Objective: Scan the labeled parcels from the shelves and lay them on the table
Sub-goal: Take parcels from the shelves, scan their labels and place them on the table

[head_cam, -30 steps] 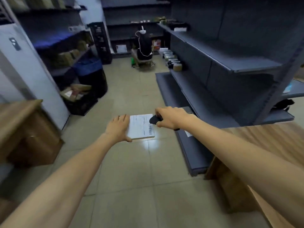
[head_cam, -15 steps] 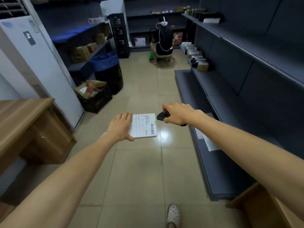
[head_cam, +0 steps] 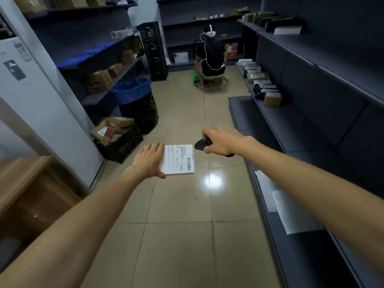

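The left hand gripped the parcel by its left edge, thumb at the near corner, holding it level in mid-air above the tiled floor. The parcel was a thin, flat white rectangle whose top face carried a printed label with ruled fields and a black barcode along its right edge. Just right of the parcel, apart from it, the right hand was curled round a black scanner pointing toward the parcel; the wooden table lay well left of the parcel, the dark shelf right.
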A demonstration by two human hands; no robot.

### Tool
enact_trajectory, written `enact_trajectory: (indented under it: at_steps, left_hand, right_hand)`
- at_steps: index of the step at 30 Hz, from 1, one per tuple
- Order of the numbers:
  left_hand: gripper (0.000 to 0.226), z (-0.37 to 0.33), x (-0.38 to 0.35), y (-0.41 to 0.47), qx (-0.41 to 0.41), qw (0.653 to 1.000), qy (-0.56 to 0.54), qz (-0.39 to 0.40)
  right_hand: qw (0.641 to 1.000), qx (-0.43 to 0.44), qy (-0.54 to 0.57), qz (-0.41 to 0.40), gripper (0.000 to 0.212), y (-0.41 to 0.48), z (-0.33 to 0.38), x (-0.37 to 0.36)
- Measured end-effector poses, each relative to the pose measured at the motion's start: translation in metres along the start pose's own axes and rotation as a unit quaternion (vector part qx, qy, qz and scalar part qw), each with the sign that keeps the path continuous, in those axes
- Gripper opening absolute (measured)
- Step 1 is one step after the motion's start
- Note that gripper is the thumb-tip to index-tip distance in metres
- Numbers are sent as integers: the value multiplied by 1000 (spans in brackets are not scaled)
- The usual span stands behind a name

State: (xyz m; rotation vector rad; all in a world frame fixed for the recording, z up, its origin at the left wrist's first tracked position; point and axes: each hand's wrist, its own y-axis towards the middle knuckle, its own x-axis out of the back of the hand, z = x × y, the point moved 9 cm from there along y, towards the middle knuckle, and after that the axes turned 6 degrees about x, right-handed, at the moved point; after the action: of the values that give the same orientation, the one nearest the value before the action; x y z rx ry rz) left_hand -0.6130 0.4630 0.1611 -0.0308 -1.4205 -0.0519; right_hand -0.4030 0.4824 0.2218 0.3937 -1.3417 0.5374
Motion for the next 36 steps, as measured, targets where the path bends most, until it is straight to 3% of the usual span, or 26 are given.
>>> enact_trajectory:
  at_steps: [12,17,21,28,36]
  left_hand:
    - [110,46,-19,301,-50,999,-16,12]
    - [108,52,0,447,-69,997,-34,-11]
    - [108,8,-13,530,-120,992,-48,7]
    - [114,-90,-52,657,-205,978,-36,32]
    - [117,-214,-47,812,-278,960,-6,40]
  right_hand:
    - [998,-60,-12,19,30,231,-125,35]
    - [993,-110,1,-31,32,328,-195,77]
    - [987,-154,39,-5,29,363,-256,58]
    - [966,-249,61,28,30,403,-423,32]
    - [942,-320,106,11,37,454,-599,38]
